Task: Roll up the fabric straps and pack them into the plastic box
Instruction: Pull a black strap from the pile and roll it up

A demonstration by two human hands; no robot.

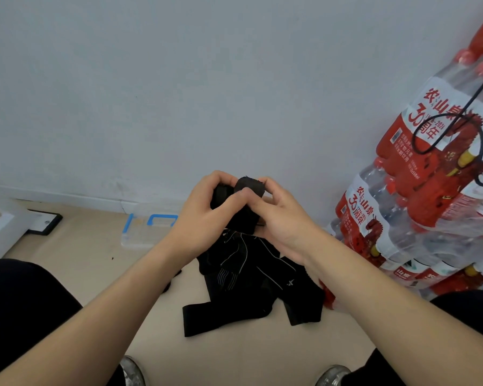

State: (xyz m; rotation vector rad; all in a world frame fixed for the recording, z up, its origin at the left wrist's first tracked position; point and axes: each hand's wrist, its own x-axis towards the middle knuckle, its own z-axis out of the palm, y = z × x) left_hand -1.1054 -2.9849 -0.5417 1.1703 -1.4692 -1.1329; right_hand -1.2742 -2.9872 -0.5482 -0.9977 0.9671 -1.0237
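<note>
both hands raised above the floor (89, 274), close together, thumbs touching. left hand (207, 210) clamped on a black fabric strap (241, 215), fingers curled over its top. right hand (279, 218) pinching the same strap from the other side, rolled end (250, 186) showing between the fingertips. remaining black straps (251, 288) heaped loose on the floor directly below the hands, one end trailing flat toward the left. clear plastic box (142, 232) with blue latches on the floor beyond the left wrist, near the wall (179, 79), apart from the heap. shrink-wrapped water bottle packs (430, 176) stacked at right.
</note>
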